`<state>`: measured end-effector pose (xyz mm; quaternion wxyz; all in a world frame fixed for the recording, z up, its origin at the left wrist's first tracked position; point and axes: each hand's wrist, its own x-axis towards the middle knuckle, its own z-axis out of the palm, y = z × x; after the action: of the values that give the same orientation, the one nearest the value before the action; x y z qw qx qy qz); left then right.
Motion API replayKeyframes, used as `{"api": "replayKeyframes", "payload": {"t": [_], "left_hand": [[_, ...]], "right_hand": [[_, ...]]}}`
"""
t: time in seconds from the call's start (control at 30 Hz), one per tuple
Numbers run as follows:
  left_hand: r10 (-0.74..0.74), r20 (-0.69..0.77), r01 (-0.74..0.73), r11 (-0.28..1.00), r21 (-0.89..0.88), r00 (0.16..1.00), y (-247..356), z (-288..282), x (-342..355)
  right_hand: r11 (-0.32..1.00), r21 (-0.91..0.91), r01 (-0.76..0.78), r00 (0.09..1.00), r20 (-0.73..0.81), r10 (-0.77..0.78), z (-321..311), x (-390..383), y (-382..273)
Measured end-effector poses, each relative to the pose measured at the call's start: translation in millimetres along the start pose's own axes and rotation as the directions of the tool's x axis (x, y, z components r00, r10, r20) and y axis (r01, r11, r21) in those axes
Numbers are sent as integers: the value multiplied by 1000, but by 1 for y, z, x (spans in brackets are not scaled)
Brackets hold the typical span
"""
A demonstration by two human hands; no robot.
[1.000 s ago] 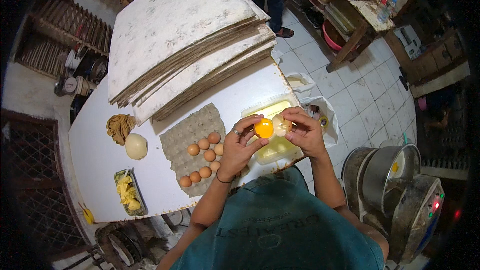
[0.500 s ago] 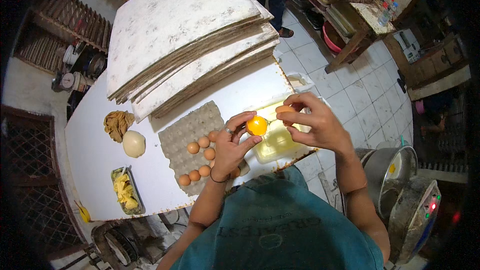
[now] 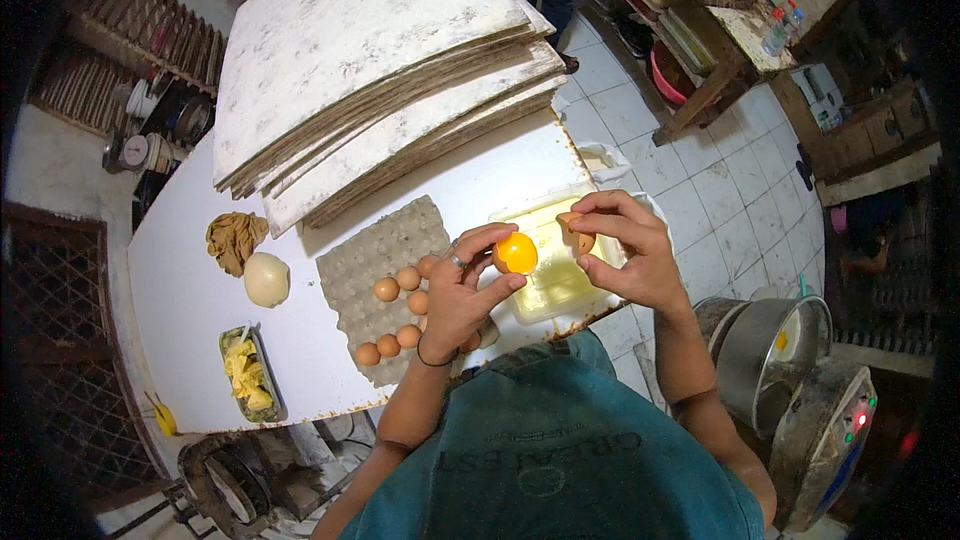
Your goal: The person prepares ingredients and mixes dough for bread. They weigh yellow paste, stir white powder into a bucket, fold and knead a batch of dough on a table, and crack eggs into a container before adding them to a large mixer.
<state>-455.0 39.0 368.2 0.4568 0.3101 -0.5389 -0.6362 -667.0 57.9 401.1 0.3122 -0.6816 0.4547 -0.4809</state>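
My left hand (image 3: pixel 462 288), a ring on one finger, is closed around an eggshell half with an orange egg yolk (image 3: pixel 517 253) in it. To its right, my right hand (image 3: pixel 640 252) pinches the other eggshell half (image 3: pixel 579 236), tilted, its inside mostly hidden. Both halves are held above a clear rectangular container (image 3: pixel 540 308) of pale yellow liquid, which looks like egg white. Left of it lies a grey egg tray (image 3: pixel 350 265) bearing several brown eggs (image 3: pixel 408 278). My left wrist covers part of that tray.
Stacked floury boards (image 3: pixel 370 50) fill the table's far side. On the left are a brown crumpled cloth (image 3: pixel 237 242), a pale dough ball (image 3: pixel 266 280) and a dish of yellow butter-like pieces (image 3: pixel 245 376). A metal mixing bowl (image 3: pixel 765 340) stands at right, beyond the table's rusty edge.
The right hand's eggshell half has moved slightly right, away from the yolk, and tipped more upright. The strand between the two halves is no longer visible. My left hand has barely moved.
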Motion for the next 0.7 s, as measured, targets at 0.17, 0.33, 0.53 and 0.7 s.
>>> {"api": "replayKeyframes", "payload": {"t": [0.17, 0.33, 0.53, 0.7], "left_hand": [[1, 34, -1, 1000, 9, 999, 1, 2, 0], [-43, 73, 40, 998, 39, 996, 5, 7, 1], [-53, 81, 49, 997, 54, 995, 4, 13, 4], [-42, 104, 28, 991, 133, 994, 5, 19, 9]], "right_hand": [[902, 412, -131, 989, -14, 150, 14, -10, 15], [838, 523, -156, 987, 48, 154, 14, -13, 25], [801, 571, -180, 982, 61, 178, 12, -19, 33], [745, 639, -192, 979, 67, 195, 10, -24, 37]]}}
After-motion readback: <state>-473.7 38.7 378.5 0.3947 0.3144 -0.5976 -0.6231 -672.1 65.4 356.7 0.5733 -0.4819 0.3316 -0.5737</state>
